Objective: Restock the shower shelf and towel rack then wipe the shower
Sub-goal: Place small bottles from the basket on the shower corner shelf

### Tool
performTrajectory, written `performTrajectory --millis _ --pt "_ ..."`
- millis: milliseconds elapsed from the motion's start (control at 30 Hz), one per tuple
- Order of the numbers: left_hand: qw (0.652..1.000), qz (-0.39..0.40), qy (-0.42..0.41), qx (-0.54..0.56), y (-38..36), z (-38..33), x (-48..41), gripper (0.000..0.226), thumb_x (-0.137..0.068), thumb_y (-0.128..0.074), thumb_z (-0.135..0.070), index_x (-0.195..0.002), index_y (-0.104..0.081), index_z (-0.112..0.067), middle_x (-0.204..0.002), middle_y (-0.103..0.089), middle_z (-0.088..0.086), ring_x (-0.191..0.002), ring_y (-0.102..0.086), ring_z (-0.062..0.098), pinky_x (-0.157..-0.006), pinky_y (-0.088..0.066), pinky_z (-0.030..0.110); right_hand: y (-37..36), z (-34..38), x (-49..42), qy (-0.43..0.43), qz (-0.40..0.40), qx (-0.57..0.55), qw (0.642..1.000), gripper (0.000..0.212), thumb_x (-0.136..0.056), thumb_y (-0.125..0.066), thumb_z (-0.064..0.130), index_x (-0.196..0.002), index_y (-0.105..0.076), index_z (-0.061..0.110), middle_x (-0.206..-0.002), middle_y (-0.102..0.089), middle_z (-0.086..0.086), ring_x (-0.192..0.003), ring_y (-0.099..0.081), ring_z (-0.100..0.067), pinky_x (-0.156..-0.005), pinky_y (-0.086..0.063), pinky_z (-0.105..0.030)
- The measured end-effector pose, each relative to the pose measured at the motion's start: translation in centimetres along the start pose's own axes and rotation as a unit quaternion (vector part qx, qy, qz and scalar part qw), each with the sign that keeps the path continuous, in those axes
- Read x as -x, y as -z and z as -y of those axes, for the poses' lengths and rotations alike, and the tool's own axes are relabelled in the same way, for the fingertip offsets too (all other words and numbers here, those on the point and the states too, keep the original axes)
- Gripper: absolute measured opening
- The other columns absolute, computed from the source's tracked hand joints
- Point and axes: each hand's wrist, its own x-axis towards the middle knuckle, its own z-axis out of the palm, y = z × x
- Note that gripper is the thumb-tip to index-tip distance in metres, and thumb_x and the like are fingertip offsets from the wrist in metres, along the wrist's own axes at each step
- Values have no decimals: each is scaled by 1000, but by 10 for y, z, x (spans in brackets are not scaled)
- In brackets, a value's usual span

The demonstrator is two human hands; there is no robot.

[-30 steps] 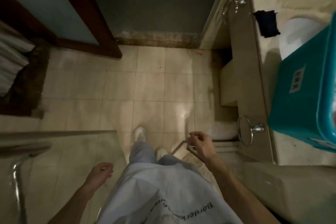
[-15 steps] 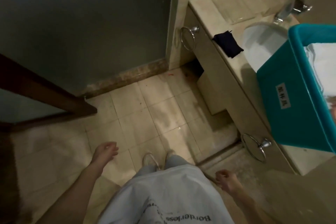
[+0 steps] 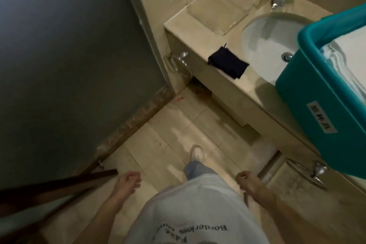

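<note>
Holds nothing in the left hand (image 3: 128, 181), fingers loosely curled above the floor (image 3: 158, 125); carries nothing in the right hand (image 3: 247, 181), likewise curled, near the counter (image 3: 245, 83)

Left hand (image 3: 128, 181) loosely curled, holding nothing, right hand (image 3: 250, 183) likewise, both hands low at sides

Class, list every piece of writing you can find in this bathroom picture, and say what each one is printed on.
"Borderless": printed on the shirt, upside down from this view, with the last letters smeared.
A second line under it starts "Fa"; the rest is blurred and cut off.
Label on the bin: a few dark characters, too blurred to read.
No other writing shows.
</note>
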Motion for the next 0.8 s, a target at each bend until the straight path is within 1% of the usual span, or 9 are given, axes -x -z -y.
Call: performTrajectory --millis 100,167,233,300,367,500,633,700,800 --pt "1000 7 4 -14 9 -38 -11 21 -102 -56 -28 -110 -65 -10 -106 -72 13 -87 -66 22 -77 -46 32 29 55 -11 38 -3 -17 999 11 -98 -56 28 -90 -63 25 -94 -71 -3 -90 -70 -23 -73 -51 -29" --pt "999 14 0 -33 12 -66 -21 22 -102 -56 -31 -110 -64 -12 -106 -71 12 -89 -67 22 -80 -49 35 53 97 -9 86 -10 -42 995 10 -99 -56 26 -91 -60 30 -100 -69 -4 -97 -68 -23 -84 -55 -36" --pt "998 28 -20 -61 11 -98 -34 20 -102 -56 -31 -108 -64 -14 -109 -70 14 -89 -66 22 -87 -52 41 76 135 0 147 -36 -66 986 8 -99 -58 28 -101 -63 32 -112 -68 -2 -105 -65 -20 -95 -54 -40" --pt "992 37 -78 -90 5 -141 -37 14 -102 -55 -28 -106 -64 -18 -111 -69 12 -92 -66 21 -84 -53 37 100 168 19 216 -76 -61 972 22 -101 -55 31 -121 -63 27 -117 -65 7 -104 -61 -7 -89 -52 -23" --pt "976 46 -174 -123 -9 -194 -35 13 -102 -55 -25 -109 -66 -22 -110 -69 4 -97 -66 17 -83 -52 30 129 199 49 272 -110 -75 953 25 -102 -53 34 -126 -60 30 -113 -61 19 -99 -57 6 -80 -44 -7" --pt "922 68 -350 -152 -44 -307 -14 16 -99 -60 -27 -114 -68 -27 -103 -71 -7 -97 -67 9 -82 -55 23 182 236 90 343 -188 -86 916 28 -102 -53 38 -127 -61 31 -116 -66 19 -104 -60 6 -89 -47 -11" --pt "841 119 -510 -135 -90 -408 26 21 -99 -61 -22 -119 -66 -23 -106 -69 -11 -99 -64 1 -81 -51 11 233 248 113 350 -281 -140 882 26 -101 -54 32 -125 -64 27 -114 -68 17 -104 -62 5 -89 -49 -12" --pt "803 163 -560 -123 -114 -450 47 22 -99 -59 -24 -121 -65 -24 -110 -68 -11 -101 -64 3 -80 -53 16 256 248 120 337 -334 -187 860 23 -100 -57 26 -120 -67 25 -108 -71 15 -101 -65 1 -88 -51 -15" --pt "743 226 -617 -131 -151 -502 72 24 -99 -57 -30 -122 -65 -27 -114 -66 -12 -103 -62 4 -82 -52 21 283 235 127 297 -429 -258 813 19 -99 -60 19 -114 -71 21 -104 -73 12 -97 -69 -8 -91 -55 -30"
